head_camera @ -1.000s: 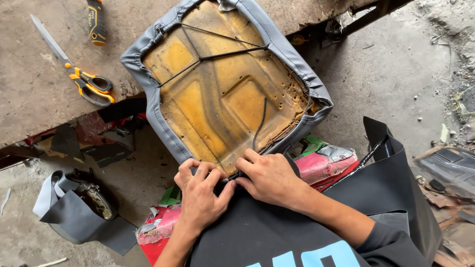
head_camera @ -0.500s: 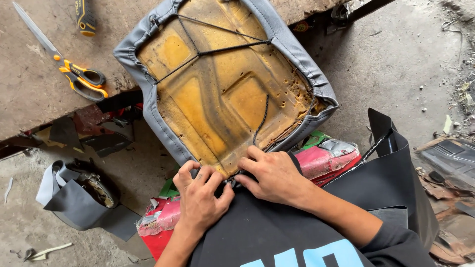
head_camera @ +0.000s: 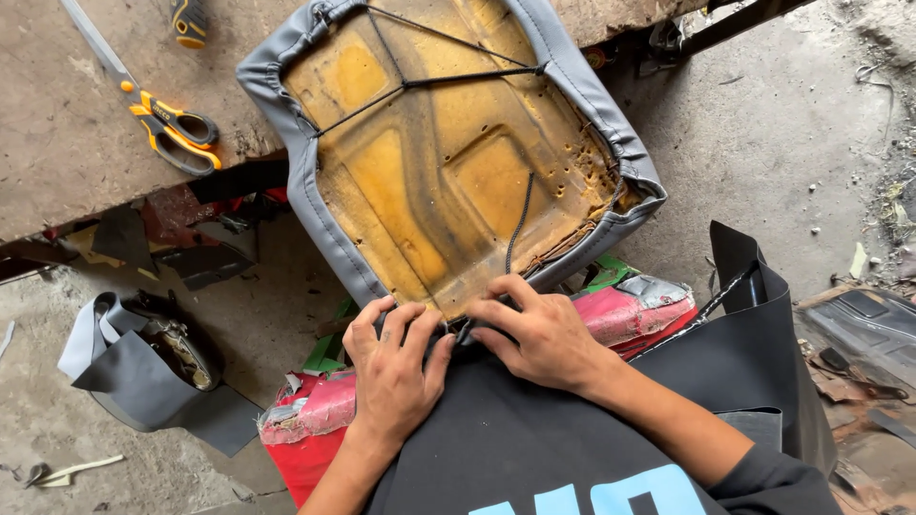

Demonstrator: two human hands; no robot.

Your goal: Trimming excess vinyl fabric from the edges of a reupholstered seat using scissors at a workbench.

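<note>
Since the earlier frames the seat cushion (head_camera: 448, 153) has slid a little up and left in view, while both hands have kept to its near edge. The cushion lies upside down, yellow foam up, half on the counter (head_camera: 86, 143) and half hanging off it toward the person. A grey cover (head_camera: 315, 205) wraps its rim, and a black cord (head_camera: 520, 215) runs down the foam to the near edge. The left hand (head_camera: 396, 367) presses there with fingers (head_camera: 382, 319) spread, pinning the cover. The right hand (head_camera: 539, 334), touching beside it, has fingers curled on the same edge; whether it grips the cord I cannot tell. Orange-handled scissors (head_camera: 172, 129) lie on the counter, left of the cushion.
</note>
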